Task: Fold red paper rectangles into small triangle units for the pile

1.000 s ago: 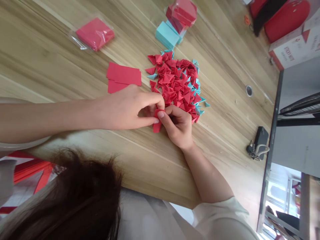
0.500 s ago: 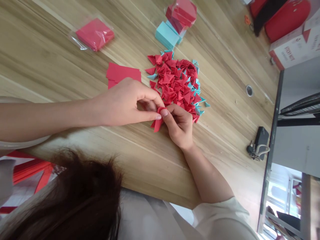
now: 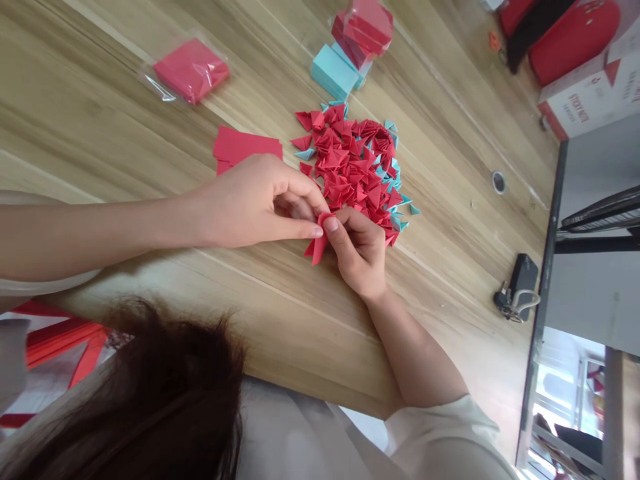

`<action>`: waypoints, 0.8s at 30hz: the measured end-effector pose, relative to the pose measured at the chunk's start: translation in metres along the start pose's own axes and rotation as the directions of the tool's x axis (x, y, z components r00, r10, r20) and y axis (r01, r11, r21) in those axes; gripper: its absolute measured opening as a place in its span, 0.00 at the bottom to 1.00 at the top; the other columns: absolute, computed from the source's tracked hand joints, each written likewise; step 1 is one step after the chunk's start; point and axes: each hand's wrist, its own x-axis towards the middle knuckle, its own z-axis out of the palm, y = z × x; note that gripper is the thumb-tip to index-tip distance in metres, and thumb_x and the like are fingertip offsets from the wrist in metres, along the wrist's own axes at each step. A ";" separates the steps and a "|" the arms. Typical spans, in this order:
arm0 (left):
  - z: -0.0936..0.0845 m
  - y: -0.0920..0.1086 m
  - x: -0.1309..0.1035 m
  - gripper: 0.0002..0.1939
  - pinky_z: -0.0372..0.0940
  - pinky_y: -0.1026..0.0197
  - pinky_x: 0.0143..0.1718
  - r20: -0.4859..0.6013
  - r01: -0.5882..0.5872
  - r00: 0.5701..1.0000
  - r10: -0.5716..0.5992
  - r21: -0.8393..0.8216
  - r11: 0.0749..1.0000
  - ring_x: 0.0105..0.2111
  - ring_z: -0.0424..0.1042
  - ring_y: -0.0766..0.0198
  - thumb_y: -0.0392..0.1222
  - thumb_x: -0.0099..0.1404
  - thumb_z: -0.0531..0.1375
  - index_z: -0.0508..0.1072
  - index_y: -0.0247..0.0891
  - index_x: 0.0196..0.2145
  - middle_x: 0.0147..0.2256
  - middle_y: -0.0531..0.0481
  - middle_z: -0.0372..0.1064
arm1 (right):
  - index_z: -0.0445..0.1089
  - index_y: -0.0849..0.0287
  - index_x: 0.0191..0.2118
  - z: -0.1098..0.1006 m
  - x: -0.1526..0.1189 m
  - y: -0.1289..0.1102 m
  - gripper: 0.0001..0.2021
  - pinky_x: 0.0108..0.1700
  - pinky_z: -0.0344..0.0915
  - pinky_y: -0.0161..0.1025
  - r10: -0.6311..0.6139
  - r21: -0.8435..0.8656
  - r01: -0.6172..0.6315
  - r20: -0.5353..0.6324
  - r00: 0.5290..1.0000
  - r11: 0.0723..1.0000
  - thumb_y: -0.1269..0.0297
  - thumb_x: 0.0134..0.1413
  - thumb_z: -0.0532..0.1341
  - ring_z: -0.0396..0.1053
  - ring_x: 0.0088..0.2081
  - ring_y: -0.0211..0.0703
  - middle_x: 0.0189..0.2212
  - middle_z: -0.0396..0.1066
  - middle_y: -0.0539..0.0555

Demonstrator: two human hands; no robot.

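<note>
My left hand (image 3: pixel 250 200) and my right hand (image 3: pixel 360 257) meet over the wooden table (image 3: pixel 125 133), and both pinch one small folded red paper piece (image 3: pixel 315 249) between thumbs and fingertips. The piece's lower point hangs just above the tabletop. Directly beyond the hands lies a pile of folded red and light-blue paper triangles (image 3: pixel 357 167). A few flat red paper sheets (image 3: pixel 240 145) lie just beyond my left hand.
A plastic-wrapped pack of pink paper (image 3: pixel 191 69) lies at the far left. A light-blue paper stack (image 3: pixel 333 70) and a red one (image 3: pixel 364 27) stand beyond the pile. A black key fob with keys (image 3: pixel 520 280) rests near the table's right edge, and a white-and-red box (image 3: pixel 590 93) sits beyond it.
My left hand's fingers have lifted and shifted slightly back along the red piece, and the piece has turned a little between both hands. Everything else is still.
</note>
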 end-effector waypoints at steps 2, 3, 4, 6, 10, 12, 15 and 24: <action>0.001 0.002 -0.001 0.09 0.70 0.64 0.37 -0.010 0.025 1.000 -0.025 0.003 1.000 0.34 0.80 0.65 0.41 0.64 0.66 0.81 0.33 0.39 0.32 0.51 0.83 | 0.66 0.56 0.26 0.000 0.000 0.000 0.29 0.25 0.53 0.36 0.012 -0.001 -0.012 0.005 1.000 1.000 0.34 0.65 0.61 0.56 0.23 0.33 0.20 0.62 0.46; 0.001 0.004 -0.002 0.09 0.70 0.64 0.37 -0.015 0.043 0.999 -0.043 0.011 0.999 0.34 0.80 0.65 0.41 0.65 0.66 0.81 0.33 0.39 0.32 0.51 0.82 | 0.66 0.56 0.26 0.000 0.000 0.000 0.29 0.26 0.54 0.36 0.012 0.002 -0.012 0.005 1.000 1.000 0.35 0.65 0.61 0.56 0.23 0.33 0.20 0.62 0.46; 0.002 0.006 -0.003 0.09 0.70 0.64 0.38 -0.020 0.060 0.998 -0.060 0.019 0.998 0.35 0.80 0.65 0.41 0.65 0.66 0.81 0.33 0.40 0.32 0.51 0.82 | 0.66 0.56 0.26 0.000 -0.001 0.001 0.29 0.25 0.54 0.36 0.008 0.007 -0.008 0.003 1.000 1.000 0.35 0.66 0.61 0.56 0.23 0.33 0.19 0.62 0.46; 0.002 0.008 -0.005 0.09 0.71 0.63 0.41 -0.028 0.083 0.996 -0.082 0.039 0.996 0.36 0.80 0.65 0.41 0.67 0.65 0.81 0.33 0.41 0.34 0.50 0.83 | 0.66 0.56 0.26 0.000 -0.001 0.001 0.28 0.25 0.53 0.36 -0.001 0.018 0.001 0.003 1.000 1.000 0.36 0.66 0.62 0.56 0.23 0.33 0.19 0.62 0.46; 0.001 0.004 -0.003 0.11 0.70 0.64 0.37 -0.014 0.033 0.999 -0.032 0.032 0.999 0.34 0.79 0.65 0.43 0.65 0.66 0.81 0.32 0.39 0.32 0.49 0.83 | 0.67 0.56 0.26 -0.001 -0.001 0.001 0.28 0.25 0.53 0.36 0.004 0.002 -0.004 0.005 1.000 1.000 0.36 0.66 0.62 0.55 0.23 0.33 0.19 0.62 0.46; 0.001 0.000 -0.001 0.11 0.70 0.65 0.35 -0.017 0.003 1.000 -0.002 0.023 1.000 0.33 0.80 0.66 0.44 0.64 0.66 0.81 0.32 0.39 0.31 0.49 0.82 | 0.67 0.57 0.27 -0.001 -0.001 0.001 0.28 0.26 0.53 0.36 -0.005 -0.021 0.005 0.001 1.000 1.000 0.36 0.66 0.61 0.55 0.23 0.33 0.19 0.62 0.46; 0.001 -0.002 0.000 0.12 0.71 0.66 0.34 -0.025 -0.013 1.000 0.013 0.031 0.999 0.32 0.80 0.66 0.44 0.64 0.65 0.82 0.32 0.38 0.31 0.49 0.82 | 0.68 0.57 0.27 -0.001 -0.001 0.000 0.28 0.26 0.53 0.36 -0.025 -0.052 0.025 0.000 1.000 0.998 0.37 0.68 0.60 0.55 0.23 0.33 0.19 0.61 0.46; 0.001 0.001 -0.001 0.12 0.70 0.66 0.33 -0.036 -0.017 0.999 0.020 0.072 0.997 0.32 0.79 0.66 0.44 0.64 0.65 0.82 0.32 0.38 0.31 0.49 0.82 | 0.68 0.57 0.27 -0.001 -0.001 0.000 0.29 0.26 0.53 0.36 -0.006 -0.034 0.007 0.007 1.000 0.999 0.36 0.67 0.60 0.55 0.23 0.33 0.19 0.62 0.46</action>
